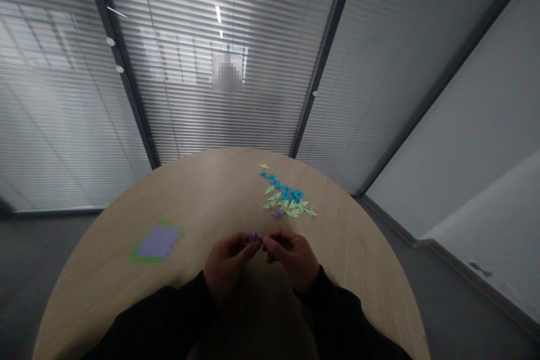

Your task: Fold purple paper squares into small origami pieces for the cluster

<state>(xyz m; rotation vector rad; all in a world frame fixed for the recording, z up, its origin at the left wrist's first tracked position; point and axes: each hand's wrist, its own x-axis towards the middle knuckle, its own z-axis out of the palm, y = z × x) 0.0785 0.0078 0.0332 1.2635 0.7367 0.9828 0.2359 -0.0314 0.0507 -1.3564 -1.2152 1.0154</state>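
Observation:
My left hand (230, 261) pinches a small purple folded paper (253, 237) between thumb and fingers, over the near part of the table. Close against it is my right hand (293, 256), its thumb and forefinger closed at the paper's right end; the fingers hide most of that end. Just beyond the hands lies another purple folded paper piece (277, 212). It touches a group of pale green folded papers (293, 208), which look like small origami cranes. Several blue ones (289, 192) trail away behind them, and a yellow one (264, 166) lies farthest off.
The round wooden table (202, 185) fills the lower middle. On its left lies a blurred purple sheet or pad (158, 242) with green edges. Glass panels with blinds (228, 118) stand behind the table, and a white wall (472, 180) is on the right.

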